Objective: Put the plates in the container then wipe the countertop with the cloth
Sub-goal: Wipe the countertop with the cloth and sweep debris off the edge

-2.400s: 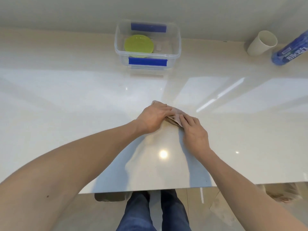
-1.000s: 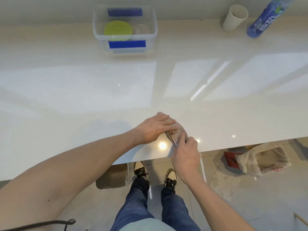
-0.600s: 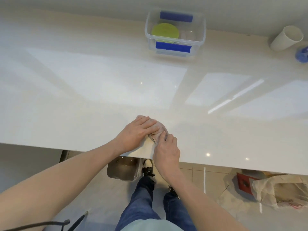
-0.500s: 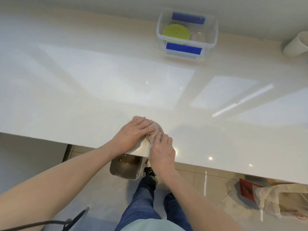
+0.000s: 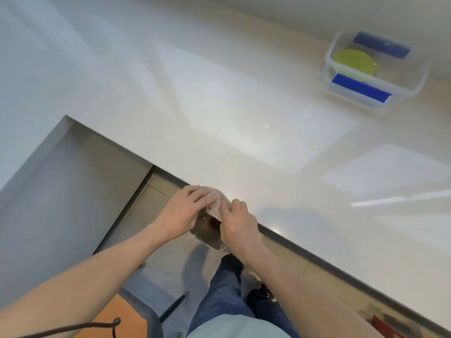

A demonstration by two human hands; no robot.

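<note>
- Head view, looking down: the cloth (image 5: 218,200) is bunched at the front edge of the glossy white surface (image 5: 244,113), partly over the edge.
- L hand (image 5: 183,212) lies on the cloth from the left, fingers bent down on it, pressing and gripping the fabric.
- R hand (image 5: 238,224) touches the cloth from the right, fingers curled on its edge; both hands nearly touching each other.
- Clear container (image 5: 373,69) w/ blue clips stands far right at the back of the surface, well apart from the hands.
- Green plate (image 5: 352,61) lies inside the container; other plates under it, cannot tell.
- Below the edge: floor, blue jeans (image 5: 227,296), dark shoes.
</note>
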